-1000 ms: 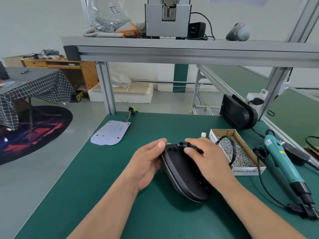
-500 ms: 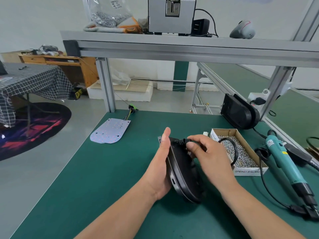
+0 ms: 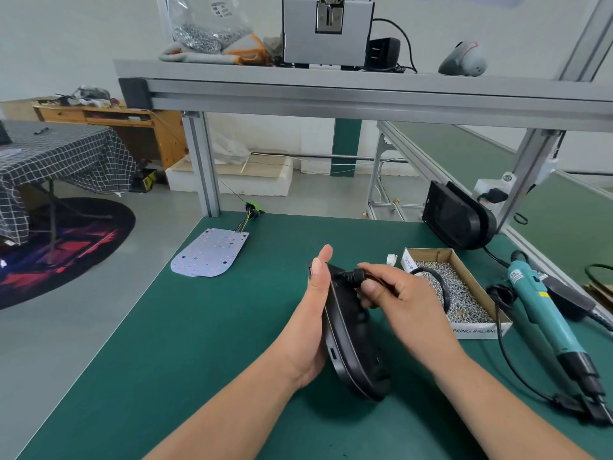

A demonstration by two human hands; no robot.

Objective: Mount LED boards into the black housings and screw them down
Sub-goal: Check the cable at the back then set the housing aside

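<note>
While the LED board [image 3: 210, 252] lies flat and alone near the far left corner of the worktop [image 3: 199, 343], its wire bundle [image 3: 248, 217] trailing to the far edge, we judge mounting has not started. No board in the housing, no screw driven that we can see.

The black housing [image 3: 348, 353] stands on edge mid-worktop, toward the near edge. The left hand [image 3: 311, 323] lies flat against its left face, fingers straight, steadying it and gripping nothing. The right hand [image 3: 404, 307] pinches the black cable [image 3: 356, 275] where it enters the housing's top end; the cable loops back over the screw box [image 3: 454, 290]. We read this as housing prep. Left to do: seat the board, drive the screws.

A second black housing [image 3: 459, 220] leans at the far right corner, no board visible in it. The teal electric screwdriver [image 3: 544, 313] lies untouched along the right edge, just beside the screw box. A small white connector [image 3: 391, 259] sits at the box's far left corner.

The surface is a green mat under an aluminium frame shelf [image 3: 331, 84] carrying a bag of screws [image 3: 205, 24] and a grey box unit [image 3: 326, 31]. In the room to the left we see grey floor, a round dark rug [image 3: 66, 240], a checked-cloth table [image 3: 56, 151] and a wooden desk [image 3: 109, 121].
</note>
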